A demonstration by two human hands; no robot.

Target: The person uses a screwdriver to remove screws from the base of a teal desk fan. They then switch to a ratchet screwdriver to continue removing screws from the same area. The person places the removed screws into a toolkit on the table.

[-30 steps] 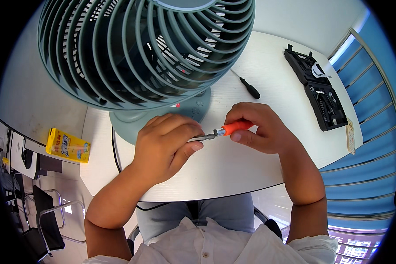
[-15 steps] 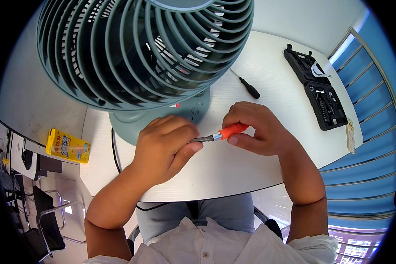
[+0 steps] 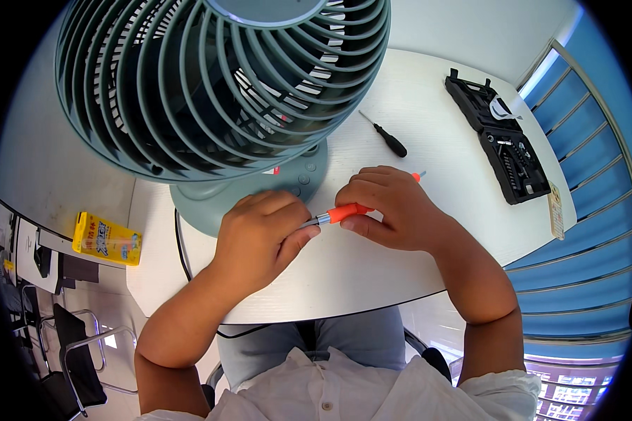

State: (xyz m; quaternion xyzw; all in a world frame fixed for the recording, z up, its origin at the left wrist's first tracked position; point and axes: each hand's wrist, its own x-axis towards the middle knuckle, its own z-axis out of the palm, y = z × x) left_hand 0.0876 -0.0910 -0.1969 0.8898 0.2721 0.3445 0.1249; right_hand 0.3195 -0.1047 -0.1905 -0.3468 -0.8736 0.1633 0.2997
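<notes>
The left hand (image 3: pixel 261 235) keeps a narrow grip on a grey metal shaft (image 3: pixel 310 223); the right hand (image 3: pixel 387 208) holds an orange tool (image 3: pixel 344 212) in line with it, over the near desk (image 3: pixel 372 277). Just beyond stands a grey-green fan (image 3: pixel 221 91); a black screwdriver (image 3: pixel 392 142) lies farther right, then an open black case (image 3: pixel 468 105).

The desk fan (image 3: pixel 218 91) stands on the worktop's (image 3: pixel 344 281) far left part; the screwdriver (image 3: pixel 388 138) lies right of its base (image 3: pixel 214 200); the tool case (image 3: pixel 497 132) lies along the right edge, bits (image 3: pixel 512 167) in its near half, a strip (image 3: pixel 555 212) beside its near end; the left hand (image 3: pixel 262 231) is before the base, the right hand (image 3: pixel 387 208) to its right, the bit driver (image 3: pixel 342 212) between them; the cable (image 3: pixel 180 245) passes left of the left hand toward the near edge; the carton (image 3: pixel 107 240) is at the left edge.
</notes>
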